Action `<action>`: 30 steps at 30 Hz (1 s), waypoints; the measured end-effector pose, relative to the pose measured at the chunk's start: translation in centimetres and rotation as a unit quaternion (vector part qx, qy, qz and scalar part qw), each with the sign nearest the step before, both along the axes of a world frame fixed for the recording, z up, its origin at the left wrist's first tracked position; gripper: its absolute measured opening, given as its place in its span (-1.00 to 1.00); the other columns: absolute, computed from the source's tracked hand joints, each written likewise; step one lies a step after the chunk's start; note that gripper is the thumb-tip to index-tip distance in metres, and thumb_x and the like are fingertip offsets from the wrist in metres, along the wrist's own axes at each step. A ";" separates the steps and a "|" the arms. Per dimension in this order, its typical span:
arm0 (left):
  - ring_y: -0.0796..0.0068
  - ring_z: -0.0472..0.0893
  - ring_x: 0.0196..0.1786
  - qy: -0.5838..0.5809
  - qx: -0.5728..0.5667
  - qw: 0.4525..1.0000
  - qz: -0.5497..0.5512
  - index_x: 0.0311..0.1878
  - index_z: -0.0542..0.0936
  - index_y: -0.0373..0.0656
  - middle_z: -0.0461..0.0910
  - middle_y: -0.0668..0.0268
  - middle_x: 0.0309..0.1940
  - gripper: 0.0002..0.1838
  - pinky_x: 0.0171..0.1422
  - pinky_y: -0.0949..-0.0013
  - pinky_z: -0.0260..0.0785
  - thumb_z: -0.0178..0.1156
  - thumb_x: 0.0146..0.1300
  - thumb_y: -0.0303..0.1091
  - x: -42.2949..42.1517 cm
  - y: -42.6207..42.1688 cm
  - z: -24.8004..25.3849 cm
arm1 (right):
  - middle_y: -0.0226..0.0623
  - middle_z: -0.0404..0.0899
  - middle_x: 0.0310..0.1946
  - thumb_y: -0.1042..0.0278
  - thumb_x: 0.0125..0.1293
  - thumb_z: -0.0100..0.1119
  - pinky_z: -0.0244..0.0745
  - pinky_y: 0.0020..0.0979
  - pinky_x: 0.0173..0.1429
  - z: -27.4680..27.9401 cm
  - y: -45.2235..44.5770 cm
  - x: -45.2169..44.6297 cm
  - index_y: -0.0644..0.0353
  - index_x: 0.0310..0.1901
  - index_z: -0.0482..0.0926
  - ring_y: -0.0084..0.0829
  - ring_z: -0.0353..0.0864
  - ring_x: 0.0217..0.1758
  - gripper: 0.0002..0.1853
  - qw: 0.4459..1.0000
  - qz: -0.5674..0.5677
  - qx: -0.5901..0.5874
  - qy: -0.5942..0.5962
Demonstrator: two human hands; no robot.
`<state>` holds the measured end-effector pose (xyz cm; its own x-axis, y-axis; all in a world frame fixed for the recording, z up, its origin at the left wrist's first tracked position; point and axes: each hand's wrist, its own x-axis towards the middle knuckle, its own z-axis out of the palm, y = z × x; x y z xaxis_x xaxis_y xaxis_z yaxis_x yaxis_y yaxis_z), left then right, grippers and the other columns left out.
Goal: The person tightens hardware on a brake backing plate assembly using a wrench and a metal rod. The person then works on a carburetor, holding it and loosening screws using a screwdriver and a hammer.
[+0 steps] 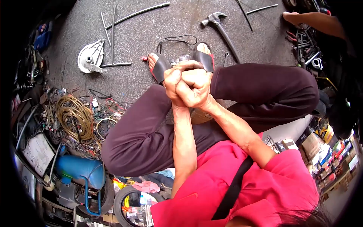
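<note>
Between my knees, my left hand (177, 81) and my right hand (194, 85) are pressed together with fingers curled. What they hold, if anything, is hidden by the fingers. Just beyond them, a small metal part (183, 58) shows between my sandalled feet, with a thin black cable (176, 38) on the floor past it. A claw hammer (223, 32) lies ahead to the right. On the left of the floor sits a round silver metal part (90, 56) with a lever, beside several thin metal rods (113, 38).
A coil of tan hose (75, 117) and tangled wires lie at the left. Below them stands a blue tank (80, 171). Tools and metal parts (308, 49) are piled at the right, near another person's bare leg (317, 22). Boxes (312, 145) are at the lower right.
</note>
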<state>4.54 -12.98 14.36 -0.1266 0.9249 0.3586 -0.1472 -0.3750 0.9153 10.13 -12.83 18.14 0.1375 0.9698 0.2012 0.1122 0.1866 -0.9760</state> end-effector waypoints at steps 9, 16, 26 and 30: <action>0.08 0.59 -0.25 -0.119 -0.183 0.967 -0.129 0.06 0.33 -0.52 0.56 -0.11 -0.25 -0.43 -0.05 0.14 0.46 -0.39 0.32 -0.14 -2.8 -0.5 -1.1 | -0.29 0.26 -0.83 0.60 -0.07 0.08 0.24 -0.38 -0.58 -0.8 0.5 0.0 0.21 -0.79 0.24 -0.38 0.34 -0.79 -0.72 0.993 0.116 0.009 0.020; 0.10 0.55 -0.61 -0.185 -0.041 0.908 0.374 -0.19 0.15 -0.36 0.49 -0.18 -0.57 -0.79 -0.51 0.16 0.53 -0.16 0.11 -0.51 4.0 1.3 1.3 | -0.29 0.24 -0.84 0.57 -0.08 0.10 0.20 -0.35 -0.60 -0.9 1.0 -0.7 0.19 -0.79 0.23 -0.33 0.32 -0.80 -0.71 0.987 0.156 0.018 0.029; 0.17 0.59 -0.33 -0.379 -0.255 0.871 0.179 -0.02 0.31 -0.36 0.54 -0.09 -0.18 -0.69 -0.14 0.26 0.52 -0.04 0.33 -0.30 0.7 -0.4 2.2 | -0.25 0.17 -0.79 0.55 -0.11 0.10 0.20 -0.33 -0.58 0.0 2.8 0.2 0.24 -0.74 0.22 -0.32 0.19 -0.77 -0.75 0.978 0.205 0.027 0.005; 0.43 0.53 -0.24 -0.170 -0.402 0.882 0.180 -0.05 0.47 -0.36 0.55 0.21 -0.17 -0.62 -0.13 0.45 0.38 -0.06 0.39 -0.16 -1.8 -2.3 1.8 | -0.28 0.41 -0.76 0.36 0.22 0.20 0.23 -0.46 -0.60 0.2 0.3 -1.5 0.29 -0.56 0.55 -0.59 0.35 -0.71 -0.75 0.985 0.086 -0.149 -0.024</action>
<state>2.77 -15.30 16.15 -0.4375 0.7411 -0.5092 -0.4686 0.2954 0.8326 8.65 -12.56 18.37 -0.0360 0.9949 -0.0944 0.1523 -0.0879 -0.9844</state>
